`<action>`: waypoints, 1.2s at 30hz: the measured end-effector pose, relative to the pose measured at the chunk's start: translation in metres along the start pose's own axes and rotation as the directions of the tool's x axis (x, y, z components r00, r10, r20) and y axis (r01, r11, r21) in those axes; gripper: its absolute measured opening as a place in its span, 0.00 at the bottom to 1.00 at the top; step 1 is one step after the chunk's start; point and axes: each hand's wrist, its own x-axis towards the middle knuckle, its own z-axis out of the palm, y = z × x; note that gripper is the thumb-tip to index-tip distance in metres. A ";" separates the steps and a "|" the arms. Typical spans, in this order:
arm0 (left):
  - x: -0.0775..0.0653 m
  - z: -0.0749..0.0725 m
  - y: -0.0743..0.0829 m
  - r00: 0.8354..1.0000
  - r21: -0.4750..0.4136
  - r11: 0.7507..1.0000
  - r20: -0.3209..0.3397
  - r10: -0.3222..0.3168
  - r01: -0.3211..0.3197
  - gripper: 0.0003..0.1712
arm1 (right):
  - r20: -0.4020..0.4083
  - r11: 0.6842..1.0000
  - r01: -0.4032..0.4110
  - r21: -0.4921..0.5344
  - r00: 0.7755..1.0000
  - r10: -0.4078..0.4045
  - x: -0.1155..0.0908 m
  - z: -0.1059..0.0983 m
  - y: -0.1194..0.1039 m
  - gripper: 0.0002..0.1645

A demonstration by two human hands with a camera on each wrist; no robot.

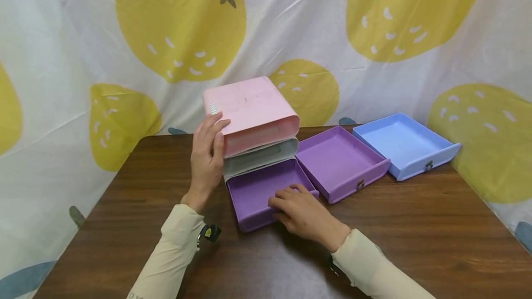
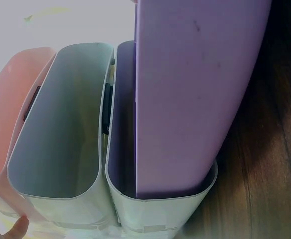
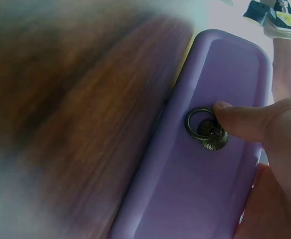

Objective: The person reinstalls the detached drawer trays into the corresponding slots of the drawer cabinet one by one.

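The left hand (image 1: 206,153) rests, fingers fairly straight, against the pink casing (image 1: 251,105), while the right hand (image 1: 305,213) pinches the front of the purple drawer (image 1: 259,190) that juts from the lowest casing (image 2: 153,214) between the hands. To my eye the step is sliding it, in or out I can't tell; the next move wants a level path and both casings steady.

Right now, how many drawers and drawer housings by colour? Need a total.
Purple rectangular plastic drawers: 2
Light-blue rectangular plastic drawer: 1
Pink rounded-edge plastic housing: 1
Pale grey rounded-edge plastic housings: 2
Total: 6 (3 drawers, 3 housings)
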 end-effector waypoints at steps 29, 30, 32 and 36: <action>0.001 -0.001 0.003 1.000 -0.017 1.000 -0.010 0.008 -0.008 0.19 | 0.004 0.991 -0.131 0.023 0.991 0.131 0.021 0.005 0.009 0.34; 0.001 0.000 0.003 1.000 -0.016 1.000 -0.010 0.008 -0.008 0.19 | 0.005 0.991 -0.132 0.020 0.991 0.132 0.021 0.006 0.009 0.34; 0.001 -0.001 0.003 1.000 -0.015 1.000 -0.011 0.006 -0.007 0.19 | 0.002 0.990 -0.137 0.011 0.991 0.137 0.022 0.007 0.010 0.34; 0.000 -0.001 0.003 1.000 -0.012 1.000 -0.008 0.002 -0.002 0.19 | -0.002 0.989 -0.151 0.001 0.989 0.151 0.024 0.009 0.011 0.36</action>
